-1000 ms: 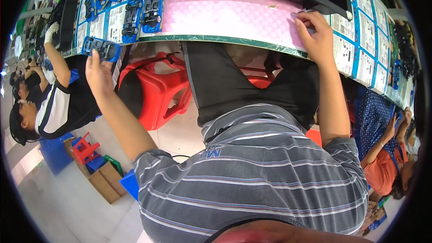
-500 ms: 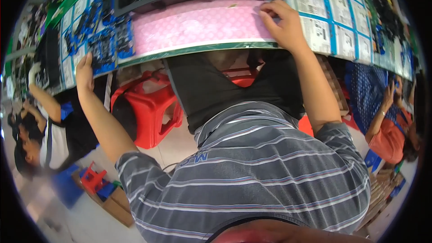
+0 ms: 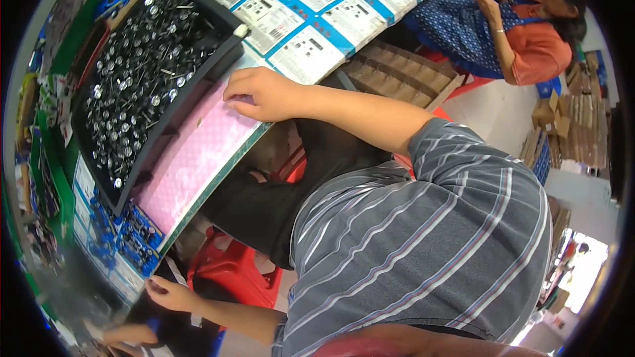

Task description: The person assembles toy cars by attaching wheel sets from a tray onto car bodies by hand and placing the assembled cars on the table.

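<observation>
The table (image 3: 211,192) runs under the right hand (image 3: 256,94), its green edge slanting down and left. Below the hand in view is a red stool (image 3: 239,271). Well to the right, pale floor (image 3: 506,114) reaches piled cartons (image 3: 585,133); far off, lower right, a bright opening (image 3: 587,268) glares white. Green railing (image 3: 59,188) lies left, across the table.

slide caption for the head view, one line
Right hand by a pink sheet and black tray of shiny parts; left hand near blue-and-black parts.
</observation>
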A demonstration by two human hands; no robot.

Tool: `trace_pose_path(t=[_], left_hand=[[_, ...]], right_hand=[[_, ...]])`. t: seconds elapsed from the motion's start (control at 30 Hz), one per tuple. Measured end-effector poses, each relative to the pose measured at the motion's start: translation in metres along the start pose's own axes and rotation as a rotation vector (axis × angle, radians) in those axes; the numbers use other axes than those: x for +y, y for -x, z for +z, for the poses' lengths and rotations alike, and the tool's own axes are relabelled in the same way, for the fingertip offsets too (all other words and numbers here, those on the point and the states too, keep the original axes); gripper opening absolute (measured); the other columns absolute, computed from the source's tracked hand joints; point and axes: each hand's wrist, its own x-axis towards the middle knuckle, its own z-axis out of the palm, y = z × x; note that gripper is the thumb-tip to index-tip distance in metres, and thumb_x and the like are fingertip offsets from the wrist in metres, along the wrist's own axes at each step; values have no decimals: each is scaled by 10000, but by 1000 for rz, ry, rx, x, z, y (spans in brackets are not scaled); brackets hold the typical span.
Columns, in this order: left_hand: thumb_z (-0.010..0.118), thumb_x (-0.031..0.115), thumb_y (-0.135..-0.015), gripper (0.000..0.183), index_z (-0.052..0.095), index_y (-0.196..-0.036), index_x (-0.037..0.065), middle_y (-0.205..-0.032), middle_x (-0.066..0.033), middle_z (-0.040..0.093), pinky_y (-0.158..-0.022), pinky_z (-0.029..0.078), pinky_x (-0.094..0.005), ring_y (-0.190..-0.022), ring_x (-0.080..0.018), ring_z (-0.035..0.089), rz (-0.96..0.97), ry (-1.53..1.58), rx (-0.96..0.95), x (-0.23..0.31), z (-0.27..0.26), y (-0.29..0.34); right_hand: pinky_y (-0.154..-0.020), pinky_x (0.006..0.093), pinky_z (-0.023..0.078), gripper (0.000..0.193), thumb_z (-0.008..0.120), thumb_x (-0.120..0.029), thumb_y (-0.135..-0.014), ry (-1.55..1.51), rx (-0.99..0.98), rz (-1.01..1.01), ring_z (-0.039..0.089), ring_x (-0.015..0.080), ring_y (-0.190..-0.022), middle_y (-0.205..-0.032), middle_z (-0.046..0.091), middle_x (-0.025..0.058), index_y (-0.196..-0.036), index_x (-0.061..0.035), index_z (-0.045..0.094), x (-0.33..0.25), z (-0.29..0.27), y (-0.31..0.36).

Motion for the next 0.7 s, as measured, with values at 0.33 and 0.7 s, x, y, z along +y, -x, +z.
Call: trace_pose_path(t=[0.33,0.7], left_hand=[[591,193,-1003,284,656,-1088,-70,-1003,-129,692,-800,520,-317,-867,-191,644,12,428,-395,88,50,93],[612,52,-968,149,668,-1064,-48,-950,-76,638,-816,483,-250,-892,-130,622,65,913,-808,216,68,123]], right_hand=[[-944,470,492,402,754,-239,-808,875,622,327,622,418,-1032,-1098,643,236,-1113,-4,640,127,-321,65],[-804,468,536,407,774,-236,-766,814,429,671,678,412,-874,-945,690,256,-1053,23,648,60,-285,26]])
